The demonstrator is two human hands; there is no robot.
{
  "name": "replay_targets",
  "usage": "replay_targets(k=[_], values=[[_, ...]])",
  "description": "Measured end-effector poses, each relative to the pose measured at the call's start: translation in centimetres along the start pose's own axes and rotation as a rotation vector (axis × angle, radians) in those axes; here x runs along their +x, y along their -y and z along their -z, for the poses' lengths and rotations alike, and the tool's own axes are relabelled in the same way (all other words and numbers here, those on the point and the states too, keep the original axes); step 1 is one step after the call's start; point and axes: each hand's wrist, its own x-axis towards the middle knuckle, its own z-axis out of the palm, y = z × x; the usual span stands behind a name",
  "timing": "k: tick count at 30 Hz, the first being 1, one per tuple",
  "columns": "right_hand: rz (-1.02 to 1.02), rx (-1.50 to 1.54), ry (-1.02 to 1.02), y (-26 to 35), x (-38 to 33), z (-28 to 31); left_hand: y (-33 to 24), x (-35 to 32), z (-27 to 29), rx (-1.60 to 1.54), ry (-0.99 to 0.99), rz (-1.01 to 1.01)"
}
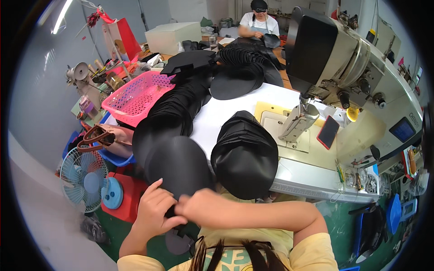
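A flat black rounded piece (178,162), of leather or a similar sheet material, hangs off the table's near left edge in front of me. My left hand (156,208) grips its lower edge with bent fingers and thumb. Close beside it, my right hand (199,208) is curled at the same lower edge, blurred by motion, with the forearm crossing my front. Behind the piece runs a long fanned row of similar black pieces (169,110). To the right, a stack of shiny black cupped pieces (244,158) overhangs the table's front edge.
A sewing machine (312,58) stands on the right of the white table (217,115), with a red-edged phone (328,132) beside it. At left are a pink basket (131,100), a handbag (115,137) and a fan (88,178). A co-worker (260,25) sits at the far end.
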Motion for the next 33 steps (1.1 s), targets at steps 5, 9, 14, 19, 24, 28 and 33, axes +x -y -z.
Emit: replay_targets(k=[5, 9, 14, 19, 24, 28, 33], values=[[-0.197, -0.015, -0.509, -3.2, -0.9, 0.7, -2.2, 1.6, -3.7, 0.116, -0.236, 0.317], [-0.112, -0.021, -0.628, -3.2, -1.9, 1.1, -1.5, 1.8, -6.1, 0.107, -0.265, 0.194], [-0.183, -0.147, -0.383, -6.4, -4.6, 0.8, -0.7, 1.9, -5.8, 0.086, -0.309, 0.197], [-0.121, -0.16, -0.82, -5.7, -4.3, -0.5, 0.7, 2.5, -6.3, 0.204, -0.309, 0.264], [0.025, -0.328, -0.795, -5.5, -4.2, 2.4, 1.1, 0.7, -6.0, 0.24, -0.409, 0.156], [-0.136, -0.266, -0.731, -6.5, -5.2, 1.1, 1.2, 1.1, -6.2, 0.273, -0.401, 0.095], [-0.069, -0.14, -0.86, -3.8, -5.6, 0.7, 2.2, 3.2, -5.0, 0.036, -0.291, 0.199]])
